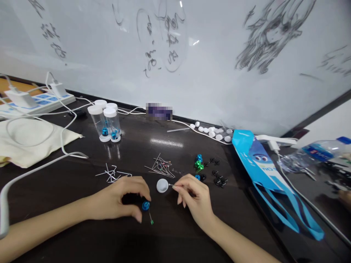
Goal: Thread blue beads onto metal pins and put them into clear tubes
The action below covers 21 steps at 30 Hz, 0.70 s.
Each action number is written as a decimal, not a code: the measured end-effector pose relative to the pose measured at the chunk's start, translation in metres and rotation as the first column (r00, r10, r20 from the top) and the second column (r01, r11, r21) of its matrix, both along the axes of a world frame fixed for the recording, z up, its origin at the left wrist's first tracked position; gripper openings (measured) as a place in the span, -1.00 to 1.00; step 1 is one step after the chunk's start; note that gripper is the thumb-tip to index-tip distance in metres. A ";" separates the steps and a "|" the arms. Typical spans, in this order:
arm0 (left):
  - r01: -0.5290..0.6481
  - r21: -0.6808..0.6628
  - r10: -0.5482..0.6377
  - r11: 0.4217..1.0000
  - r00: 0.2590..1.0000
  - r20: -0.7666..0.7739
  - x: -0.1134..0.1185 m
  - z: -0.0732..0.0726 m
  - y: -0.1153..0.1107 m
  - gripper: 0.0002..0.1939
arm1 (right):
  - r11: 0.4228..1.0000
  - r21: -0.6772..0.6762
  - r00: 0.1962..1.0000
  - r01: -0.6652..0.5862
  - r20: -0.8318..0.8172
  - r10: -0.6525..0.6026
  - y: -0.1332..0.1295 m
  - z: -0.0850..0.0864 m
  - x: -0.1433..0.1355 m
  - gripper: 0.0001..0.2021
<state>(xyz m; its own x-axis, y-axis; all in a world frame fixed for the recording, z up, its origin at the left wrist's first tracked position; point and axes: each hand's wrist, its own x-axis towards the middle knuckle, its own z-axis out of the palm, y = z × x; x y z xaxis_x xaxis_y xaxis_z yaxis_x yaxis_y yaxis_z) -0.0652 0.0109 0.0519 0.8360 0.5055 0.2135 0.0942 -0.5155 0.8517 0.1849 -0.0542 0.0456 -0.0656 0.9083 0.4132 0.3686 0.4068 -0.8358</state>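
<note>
My left hand (124,199) curves around a small blue metal part (146,205), its index fingertip at the part's edge and the thumb apart from it. A thin pin with a green end (151,221) extends below the blue part. My right hand (194,199) pinches a small thin metal piece (171,185) between thumb and index finger, beside a round white cap (162,185). Behind the cap lies a pile of thin metal pins (161,167). Bent silver hex keys (112,174) are beyond my left hand. Green parts (199,166) and black screws (220,180) sit beyond my right hand.
Clear tubes with white lids (110,122) stand at the back left, near a power strip (41,104) and white cables. Several white caps (218,137) lie by the whiteboard (208,84). A blue bag (260,164) and a plastic bottle (315,153) are on the right.
</note>
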 end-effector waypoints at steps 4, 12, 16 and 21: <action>0.018 0.049 -0.017 0.999 1.000 -0.025 0.006 -0.003 -0.003 -0.80 | 0.999 0.019 0.999 0.041 0.001 -0.042 -0.003 -0.002 -0.001 -0.89; -0.167 -0.354 0.193 0.920 0.980 0.040 0.011 -0.006 -0.003 -0.86 | 0.970 0.243 0.996 -0.013 0.094 -0.010 -0.002 0.002 -0.018 -0.88; -0.223 -0.523 0.341 0.822 0.930 0.139 0.017 -0.010 -0.008 -0.89 | 0.936 0.330 0.981 -0.123 0.183 0.065 0.003 -0.002 -0.024 -0.89; -0.239 -0.671 0.457 0.702 0.874 0.166 0.024 -0.012 -0.012 -0.82 | 0.944 0.300 0.982 -0.137 0.163 0.090 0.004 -0.005 -0.019 -0.82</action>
<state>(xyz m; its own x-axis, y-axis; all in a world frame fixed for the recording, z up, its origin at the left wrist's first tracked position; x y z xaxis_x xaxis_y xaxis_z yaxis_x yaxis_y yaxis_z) -0.0414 -0.0015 0.0400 0.5193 0.8533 -0.0464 -0.1545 0.1472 0.9770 0.1659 -0.0502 0.0407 -0.2411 0.7205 0.6503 0.4128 0.6825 -0.6031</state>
